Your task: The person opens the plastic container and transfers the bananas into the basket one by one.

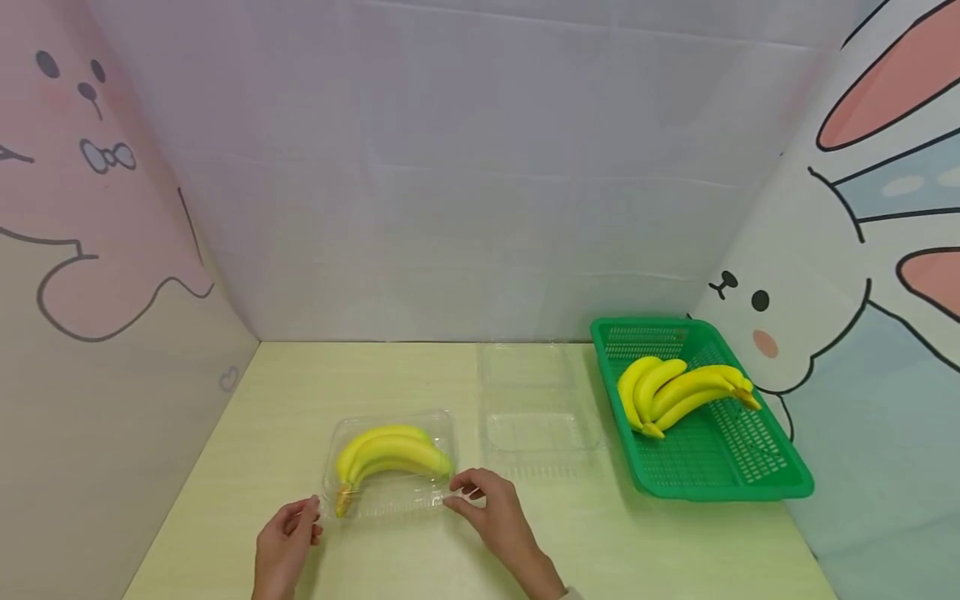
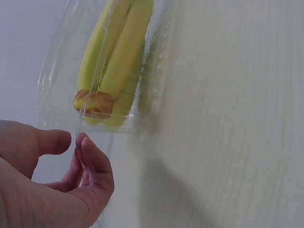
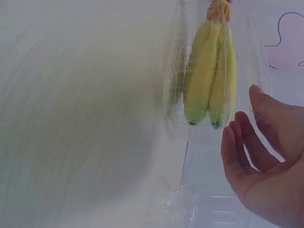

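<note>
A clear plastic clamshell container (image 1: 442, 427) stands on the table left of centre, holding a bunch of yellow bananas (image 1: 397, 454) with a brown stem at its near left. My left hand (image 1: 287, 537) is at the container's near left corner, thumb and forefinger pinching the thin clear edge beside the stem (image 2: 95, 103). At the near right corner, my right hand (image 1: 491, 508) has its bent fingers and thumb around the container's edge. In the right wrist view, the thumb (image 3: 263, 102) overlaps the lid, while the fingertips lie close to the dark banana tips (image 3: 194, 122).
Another clear container (image 1: 540, 417) lies open right of centre. At the far right sits a green plastic basket (image 1: 637, 467) with more bananas (image 1: 682, 392) in it. A white backdrop (image 1: 480, 208) closes off the back, and panels with cartoon animals flank the table (image 1: 247, 400).
</note>
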`<state>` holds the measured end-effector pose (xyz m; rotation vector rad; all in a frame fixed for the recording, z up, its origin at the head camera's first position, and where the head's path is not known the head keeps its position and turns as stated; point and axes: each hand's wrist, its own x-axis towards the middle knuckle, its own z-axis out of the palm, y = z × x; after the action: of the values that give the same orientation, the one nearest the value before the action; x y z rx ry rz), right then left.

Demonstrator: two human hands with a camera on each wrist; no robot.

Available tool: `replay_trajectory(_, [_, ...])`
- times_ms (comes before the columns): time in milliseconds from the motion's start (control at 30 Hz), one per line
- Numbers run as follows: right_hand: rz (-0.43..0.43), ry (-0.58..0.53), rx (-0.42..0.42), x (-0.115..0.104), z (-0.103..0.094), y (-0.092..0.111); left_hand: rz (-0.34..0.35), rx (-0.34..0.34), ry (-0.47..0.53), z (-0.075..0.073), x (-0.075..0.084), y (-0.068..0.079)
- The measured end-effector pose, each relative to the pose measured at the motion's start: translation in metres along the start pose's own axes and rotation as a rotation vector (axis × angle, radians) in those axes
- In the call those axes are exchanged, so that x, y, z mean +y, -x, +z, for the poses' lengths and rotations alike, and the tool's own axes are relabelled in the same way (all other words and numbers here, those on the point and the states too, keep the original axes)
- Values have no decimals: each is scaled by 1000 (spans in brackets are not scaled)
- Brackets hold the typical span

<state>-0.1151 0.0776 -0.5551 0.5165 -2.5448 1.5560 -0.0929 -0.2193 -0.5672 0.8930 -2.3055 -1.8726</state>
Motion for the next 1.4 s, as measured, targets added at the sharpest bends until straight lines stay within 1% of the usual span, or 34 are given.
replay_trajectory(67, [-13,3,15,0,1,1,-1,0,-9,0,-1,0])
replay_trajectory(167, [-3,-3,20,-1,2,1,1,-21,-13,-1,-3,0])
replay_trajectory(367, [24,-27,27,-2,3,2,-4,-63,25,-1,-8,-1])
replay_trajectory(500, [-4,-19,40,-2,3,1,-17,-63,39,0,-8,-1])
replay_trajectory(633, [-86,19,69,-1,4,0,-40,-61,66,3,-7,0])
replay_trajectory(800, [-206,109,92,1,2,-2,-60,-79,117,5,-6,1])
replay_trajectory(1033, [-355,232,98,5,-2,-8,-52,-78,135,5,-9,0])
replay_trajectory(1233, [-498,295,129,4,-6,-16,-46,-76,139,6,-10,0])
replay_trajectory(1300, [-531,303,131,3,-7,-18,-43,-76,134,6,-10,1])
replay_trajectory(1400, [-548,300,119,2,-7,-20,-43,-69,123,6,-10,1])
